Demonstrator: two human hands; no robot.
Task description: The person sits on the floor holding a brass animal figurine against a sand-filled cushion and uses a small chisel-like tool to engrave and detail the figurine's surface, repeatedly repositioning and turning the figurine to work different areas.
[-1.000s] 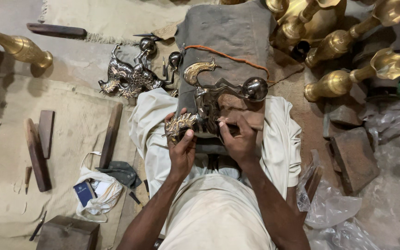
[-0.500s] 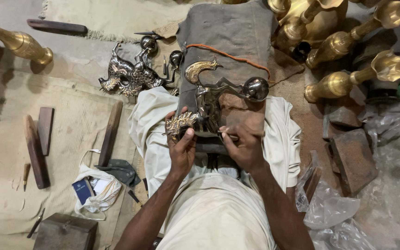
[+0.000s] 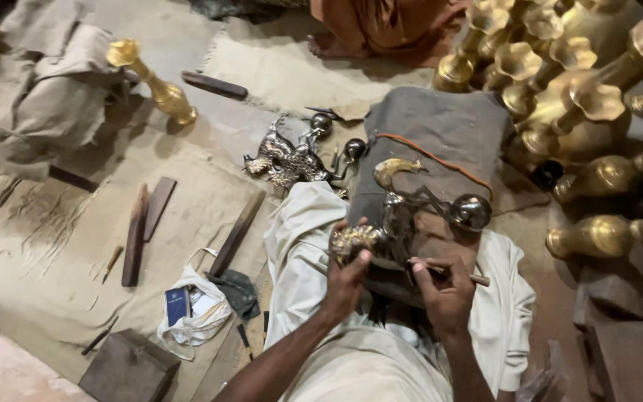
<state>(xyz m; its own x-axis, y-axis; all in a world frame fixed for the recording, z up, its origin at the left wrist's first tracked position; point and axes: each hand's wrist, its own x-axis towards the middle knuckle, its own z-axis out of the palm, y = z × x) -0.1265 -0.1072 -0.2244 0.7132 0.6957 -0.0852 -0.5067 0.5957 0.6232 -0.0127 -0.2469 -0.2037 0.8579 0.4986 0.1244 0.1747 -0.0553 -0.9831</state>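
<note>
While brass vases (image 3: 597, 104) crowd rightward, both hands (left (image 3: 347, 279), right (image 3: 444, 298)) grip ornament (image 3: 381, 238) and tool (image 3: 448, 273).

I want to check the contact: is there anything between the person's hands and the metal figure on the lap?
Nothing visible: the left hand grips the ornate metal figure directly, and the right hand holds a thin tool against it.

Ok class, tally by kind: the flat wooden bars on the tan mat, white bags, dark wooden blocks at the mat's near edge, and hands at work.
Flat wooden bars: 3
White bag: 1
Dark wooden block: 1
Hands: 2, left hand gripping the ornate metal piece, right hand gripping a thin tool
Total: 7
</note>
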